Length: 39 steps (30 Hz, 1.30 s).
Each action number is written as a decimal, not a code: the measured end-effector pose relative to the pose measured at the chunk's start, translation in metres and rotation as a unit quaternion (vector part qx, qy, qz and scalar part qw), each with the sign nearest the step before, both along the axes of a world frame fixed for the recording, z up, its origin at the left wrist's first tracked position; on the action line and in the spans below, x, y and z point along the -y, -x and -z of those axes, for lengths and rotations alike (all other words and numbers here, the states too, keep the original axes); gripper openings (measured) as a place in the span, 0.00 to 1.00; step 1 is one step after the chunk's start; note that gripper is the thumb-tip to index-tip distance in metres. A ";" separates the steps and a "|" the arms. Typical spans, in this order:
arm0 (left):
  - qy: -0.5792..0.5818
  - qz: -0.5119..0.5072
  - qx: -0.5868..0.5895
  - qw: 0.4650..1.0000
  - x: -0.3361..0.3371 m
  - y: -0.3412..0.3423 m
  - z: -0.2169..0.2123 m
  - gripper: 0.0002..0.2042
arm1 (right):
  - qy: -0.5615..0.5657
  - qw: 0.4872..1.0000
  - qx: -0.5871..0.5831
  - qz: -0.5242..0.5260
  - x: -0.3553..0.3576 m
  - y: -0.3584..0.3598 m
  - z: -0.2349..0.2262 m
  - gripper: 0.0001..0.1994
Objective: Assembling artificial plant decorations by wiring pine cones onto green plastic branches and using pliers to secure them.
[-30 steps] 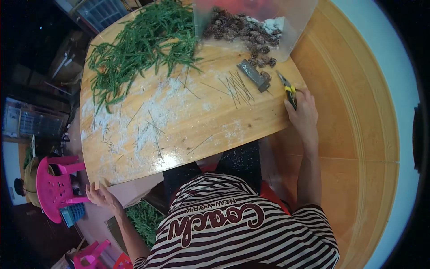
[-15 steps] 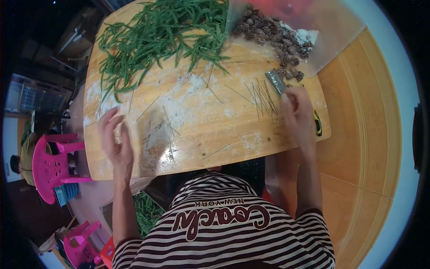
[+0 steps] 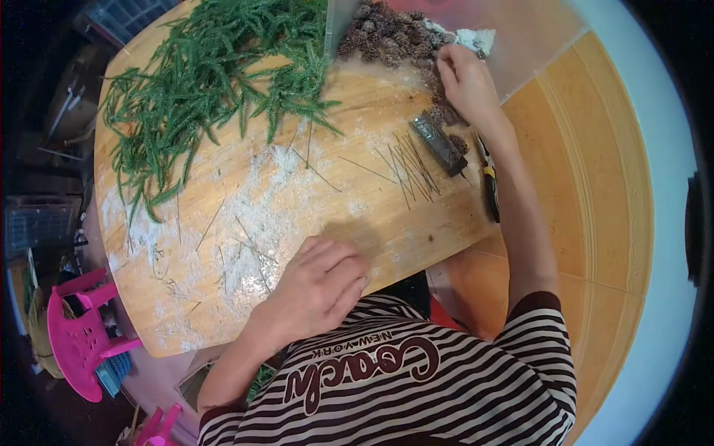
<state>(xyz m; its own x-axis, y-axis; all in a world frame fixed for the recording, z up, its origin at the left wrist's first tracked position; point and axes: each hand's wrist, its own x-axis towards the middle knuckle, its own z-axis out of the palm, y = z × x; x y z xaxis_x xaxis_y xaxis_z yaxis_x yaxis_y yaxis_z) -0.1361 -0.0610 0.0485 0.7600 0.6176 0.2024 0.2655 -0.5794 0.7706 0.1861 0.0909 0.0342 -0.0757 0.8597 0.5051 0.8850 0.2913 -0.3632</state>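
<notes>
My left hand (image 3: 321,284) is at the table's near edge with its fingers curled in; whatever they may hold is hidden. At the far right, my right hand (image 3: 470,83) reaches over the pile of small brown pine cones (image 3: 387,37), thumb and forefinger bent and apart among the cones. Beneath its wrist lies a dark, shiny oblong block (image 3: 439,143) with a single pine cone (image 3: 459,143) beside it. Several thin dark wires (image 3: 407,172) lie in a loose row left of the block. Yellow-and-black handled pliers (image 3: 489,178) rest near my right forearm.
Green artificial fir sprigs (image 3: 201,82) are heaped at the far left of the wooden table (image 3: 387,245). White powder (image 3: 256,193) and stray wires are scattered across it. A clear plastic sheet (image 3: 532,44) runs under the cones. A pink chair (image 3: 78,334) stands at the left.
My right hand has gone from beside the dark block up to the pine cones. My left hand has moved right to the near edge, its fingers now curled. The view has shifted.
</notes>
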 end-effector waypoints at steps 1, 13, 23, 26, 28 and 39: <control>0.001 0.001 0.002 1.000 -0.001 -0.001 -0.001 0.09 | -0.013 0.999 0.039 0.024 -0.009 -0.007 -0.001 0.07; -0.028 -0.062 0.049 0.997 -0.003 -0.002 -0.004 0.06 | 0.114 0.981 0.154 0.020 -0.069 -0.014 -0.004 0.10; -0.009 -0.076 0.071 0.995 -0.016 -0.006 0.005 0.05 | 0.003 0.952 0.289 -0.103 -0.070 0.048 0.020 0.13; -0.003 -0.123 0.088 0.989 -0.020 0.002 0.014 0.05 | 0.029 0.952 0.283 -0.114 -0.058 0.055 0.018 0.14; 0.022 -0.183 0.111 0.977 -0.021 0.009 0.020 0.05 | 0.045 0.955 0.261 -0.134 -0.045 0.062 0.010 0.13; 0.352 -0.268 0.168 0.881 -0.037 0.026 0.009 0.14 | 0.241 0.899 0.057 -0.362 0.074 0.159 -0.051 0.16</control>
<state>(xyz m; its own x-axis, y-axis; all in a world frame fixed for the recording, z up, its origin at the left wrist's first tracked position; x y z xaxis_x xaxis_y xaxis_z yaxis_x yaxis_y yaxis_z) -0.1626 -0.0239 0.0394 0.2910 0.9317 -0.2174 0.0441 0.2139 0.9759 0.0269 0.0171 0.0849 -0.7312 0.6809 0.0405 0.5659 0.6387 -0.5214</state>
